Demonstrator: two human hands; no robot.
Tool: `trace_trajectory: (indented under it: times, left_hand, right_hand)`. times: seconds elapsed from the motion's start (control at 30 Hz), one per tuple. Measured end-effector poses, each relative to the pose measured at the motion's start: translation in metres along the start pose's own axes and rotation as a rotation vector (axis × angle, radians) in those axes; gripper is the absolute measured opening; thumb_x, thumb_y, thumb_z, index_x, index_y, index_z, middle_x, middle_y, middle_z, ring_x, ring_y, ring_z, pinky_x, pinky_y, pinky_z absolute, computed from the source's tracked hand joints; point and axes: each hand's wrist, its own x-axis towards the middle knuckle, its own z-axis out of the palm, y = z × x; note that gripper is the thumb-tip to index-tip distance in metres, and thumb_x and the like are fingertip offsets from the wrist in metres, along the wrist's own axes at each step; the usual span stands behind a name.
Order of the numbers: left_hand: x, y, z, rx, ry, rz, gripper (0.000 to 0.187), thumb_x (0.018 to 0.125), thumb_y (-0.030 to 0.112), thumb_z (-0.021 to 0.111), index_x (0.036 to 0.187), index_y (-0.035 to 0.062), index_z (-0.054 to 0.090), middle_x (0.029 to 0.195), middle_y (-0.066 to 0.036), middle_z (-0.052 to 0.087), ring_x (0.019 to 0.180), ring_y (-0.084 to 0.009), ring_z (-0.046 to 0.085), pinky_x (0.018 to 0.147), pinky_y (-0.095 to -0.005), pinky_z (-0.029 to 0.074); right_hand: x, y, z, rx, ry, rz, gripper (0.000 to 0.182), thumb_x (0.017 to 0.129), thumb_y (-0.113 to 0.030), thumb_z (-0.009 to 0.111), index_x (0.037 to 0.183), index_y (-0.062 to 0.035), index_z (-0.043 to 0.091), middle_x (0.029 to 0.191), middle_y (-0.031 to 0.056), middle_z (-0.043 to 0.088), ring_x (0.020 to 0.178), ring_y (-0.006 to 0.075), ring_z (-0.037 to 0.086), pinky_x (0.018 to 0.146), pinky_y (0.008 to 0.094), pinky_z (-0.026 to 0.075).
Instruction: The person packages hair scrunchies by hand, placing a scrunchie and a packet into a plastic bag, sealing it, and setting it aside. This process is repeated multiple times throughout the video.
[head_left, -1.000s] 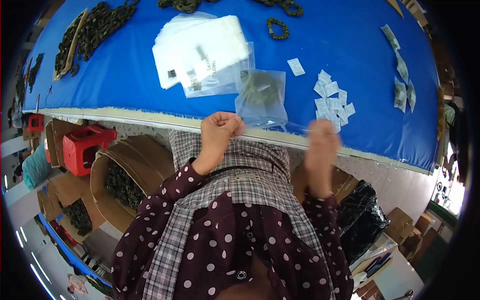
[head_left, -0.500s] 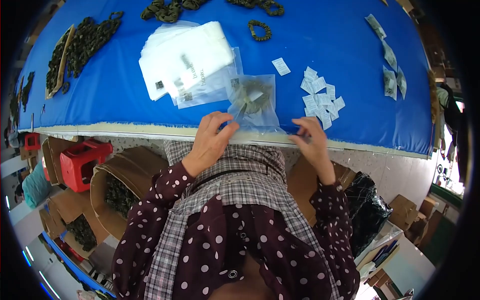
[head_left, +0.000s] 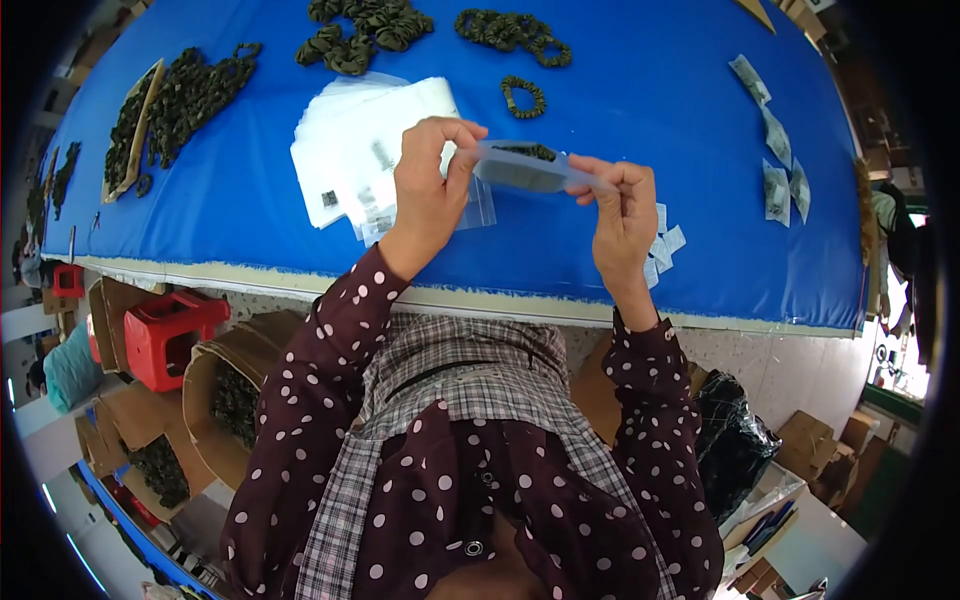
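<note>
Stretched between my two hands is a clear plastic bag (head_left: 525, 175) with a dark green scrunchie inside, raised off the blue table and tilted so that I see it nearly edge-on. My left hand (head_left: 432, 190) pinches its left end. The right end sits between the thumb and fingers of my right hand (head_left: 625, 212). Below my left hand lies a stack of flat printed plastic bags (head_left: 335, 150). Small white paper labels (head_left: 668, 243) lie by my right hand, which partly hides them. One loose green scrunchie (head_left: 523, 97) rests just beyond the held bag.
Heaps of green scrunchies (head_left: 365, 30) lie at the table's far side, with more (head_left: 195, 100) at the left. Several filled bags (head_left: 776, 190) form a row on the right. Below the table edge (head_left: 270, 278) stand a red stool (head_left: 170, 340) and cardboard boxes (head_left: 235, 360).
Both hands have lifted the filled bag off the table edge and moved it away from my body. My right hand, earlier apart from the bag, now grips its right end.
</note>
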Motion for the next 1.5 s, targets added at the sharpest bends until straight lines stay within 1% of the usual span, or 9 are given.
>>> trace_trajectory:
  times: [0.13,0.3,0.43,0.6,0.97,1.13,1.27,1.43,1.5]
  left_hand:
    - [-0.047,-0.002,-0.021,-0.034,-0.153,-0.263,0.009,0.086,0.001,0.065,0.092,0.0078,0.061,0.095,-0.003,0.064,0.087,-0.0205,0.054,0.084,-0.0317,0.044]
    - [-0.114,0.014,-0.043,0.110,-0.290,-0.414,0.007,0.088,0.002,0.065,0.089,0.0081,0.062,0.089,-0.001,0.063,0.085,-0.0190,0.052,0.081,-0.0288,0.042]
    - [-0.120,0.026,-0.042,0.018,-0.235,-0.578,0.011,0.094,0.009,0.066,0.087,0.0052,0.060,0.083,-0.003,0.062,0.073,-0.0149,0.050,0.080,-0.0288,0.041]
    - [-0.117,0.039,-0.041,-0.041,-0.192,-0.790,0.008,0.090,0.009,0.066,0.084,0.0072,0.061,0.080,-0.001,0.062,0.075,-0.0170,0.049,0.087,-0.0319,0.037]
    - [-0.129,0.036,-0.030,0.237,-0.144,-0.708,0.010,0.087,0.010,0.066,0.080,0.0076,0.059,0.072,-0.001,0.057,0.073,-0.0187,0.049,0.086,-0.0322,0.035]
    - [-0.129,0.031,-0.024,0.585,-0.295,-0.480,0.008,0.085,0.008,0.066,0.089,0.0073,0.059,0.082,-0.004,0.058,0.079,-0.0215,0.047,0.084,-0.0346,0.035]
    - [-0.131,0.029,-0.026,0.549,-0.141,-0.392,0.036,0.087,0.012,0.066,0.121,0.0019,0.058,0.122,-0.016,0.060,0.110,-0.0301,0.053,0.097,-0.0407,0.036]
    - [-0.127,0.025,0.000,0.437,-0.513,-0.053,0.066,0.097,0.030,0.059,0.150,-0.0033,0.036,0.158,-0.025,0.033,0.144,-0.0390,0.035,0.114,-0.0503,0.026]
    - [-0.128,0.022,0.006,0.454,-0.489,-0.074,0.069,0.098,0.034,0.056,0.152,-0.0039,0.033,0.160,-0.025,0.028,0.147,-0.0400,0.030,0.116,-0.0518,0.023]
  right_hand:
    - [-0.032,0.008,-0.010,-0.147,-0.088,0.011,0.007,0.102,-0.005,0.059,0.101,-0.0021,0.052,0.099,0.0102,0.070,0.076,0.0137,0.064,0.068,0.0257,0.051]
    - [-0.093,0.016,-0.013,-0.266,-0.285,0.304,0.009,0.105,-0.009,0.055,0.101,-0.0026,0.050,0.092,0.0117,0.070,0.077,0.0148,0.064,0.072,0.0242,0.052]
    - [-0.099,0.010,-0.007,-0.138,-0.183,0.449,0.009,0.104,-0.010,0.057,0.102,-0.0033,0.051,0.084,0.0089,0.068,0.075,0.0134,0.064,0.070,0.0232,0.051]
    - [-0.096,0.008,0.001,-0.086,-0.086,0.533,0.012,0.102,-0.011,0.061,0.098,-0.0033,0.053,0.074,0.0027,0.060,0.066,0.0109,0.061,0.061,0.0225,0.049]
    - [-0.096,0.010,0.014,-0.133,-0.017,0.648,0.013,0.100,-0.009,0.061,0.091,-0.0037,0.053,0.066,0.0026,0.061,0.056,0.0085,0.059,0.051,0.0191,0.043]
    - [-0.093,0.003,0.019,-0.479,-0.089,0.719,0.010,0.100,-0.009,0.060,0.096,-0.0006,0.056,0.079,0.0077,0.065,0.071,0.0130,0.063,0.062,0.0229,0.047]
    - [-0.103,0.023,0.014,-0.904,0.047,-0.175,0.022,0.096,-0.009,0.063,0.115,0.0028,0.058,0.105,0.0122,0.066,0.086,0.0219,0.060,0.081,0.0329,0.048]
    - [-0.123,0.009,0.038,-1.222,-0.348,-0.193,0.046,0.095,-0.011,0.063,0.137,0.0046,0.049,0.130,0.0192,0.057,0.105,0.0319,0.057,0.096,0.0379,0.043]
    - [-0.118,0.014,0.039,-1.120,-0.300,-0.130,0.051,0.094,-0.010,0.064,0.139,0.0042,0.046,0.132,0.0197,0.056,0.107,0.0320,0.057,0.096,0.0382,0.044]
